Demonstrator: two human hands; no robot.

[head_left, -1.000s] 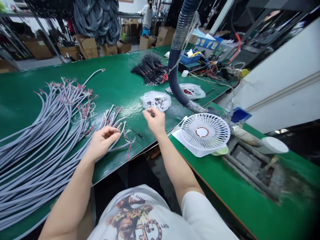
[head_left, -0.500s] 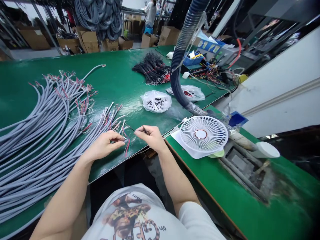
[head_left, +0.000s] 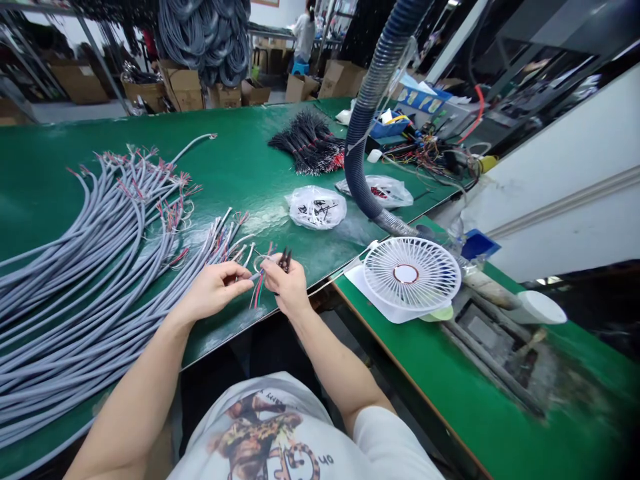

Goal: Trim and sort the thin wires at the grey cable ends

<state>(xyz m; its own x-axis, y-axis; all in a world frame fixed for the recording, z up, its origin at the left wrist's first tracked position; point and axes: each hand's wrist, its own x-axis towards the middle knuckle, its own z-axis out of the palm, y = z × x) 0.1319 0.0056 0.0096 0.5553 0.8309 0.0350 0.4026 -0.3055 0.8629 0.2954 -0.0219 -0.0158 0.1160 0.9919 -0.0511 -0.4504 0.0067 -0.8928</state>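
Observation:
My left hand is closed in a pinch on the end of a grey cable. Thin coloured wires, red and green among them, fan out from that end and hang down. Close beside it, my right hand is closed, its fingertips at the wires; whether they grip a wire is too small to tell. Short dark pointed pieces stick up between its fingers, their kind unclear. Left of my hands lies a large bundle of grey cables with stripped, splayed wire ends.
Ahead are a plastic bag of small black pieces, another bag and black wire bundles. A ribbed hose comes down at right. A white fan stands on the green side bench. Another person is far back.
My right hand has moved left to the wires by my left hand and turned, so the dark pieces now show between its fingers. My left hand still pinches the cable. The view has shifted slightly.

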